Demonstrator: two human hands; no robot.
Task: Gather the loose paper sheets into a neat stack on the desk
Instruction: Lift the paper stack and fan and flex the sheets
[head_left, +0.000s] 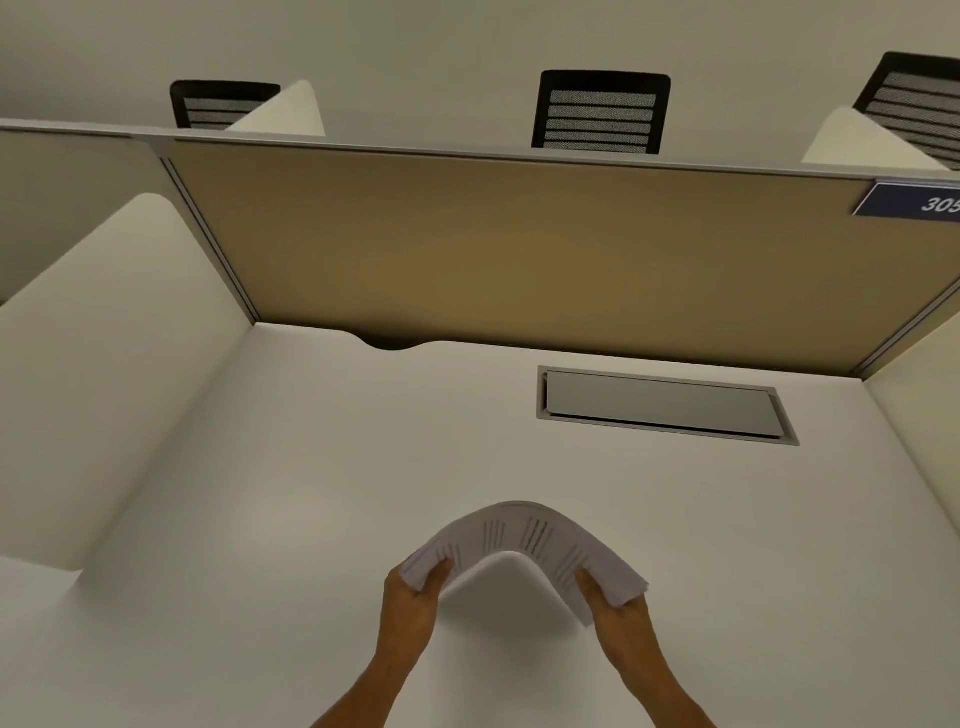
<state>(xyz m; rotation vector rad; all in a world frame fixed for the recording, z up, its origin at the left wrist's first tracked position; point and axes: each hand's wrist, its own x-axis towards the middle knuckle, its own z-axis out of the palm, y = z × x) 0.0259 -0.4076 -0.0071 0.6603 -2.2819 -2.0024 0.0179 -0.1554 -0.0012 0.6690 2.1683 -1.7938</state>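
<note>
A bundle of white printed paper sheets (524, 535) is held above the white desk (311, 467), bowed upward into an arch in the middle. My left hand (410, 608) grips the bundle's left end, thumb on top. My right hand (618, 618) grips the right end, where the sheet edges fan slightly. Both forearms reach in from the bottom edge of the view. No other loose sheets show on the desk.
A grey flap cover (662, 405) is set into the desk at the back right. A tan partition panel (519, 249) closes the back, white side dividers (104, 364) flank the desk. A cable notch (389, 342) sits at the desk's rear edge. Black mesh chairs (602, 111) stand beyond.
</note>
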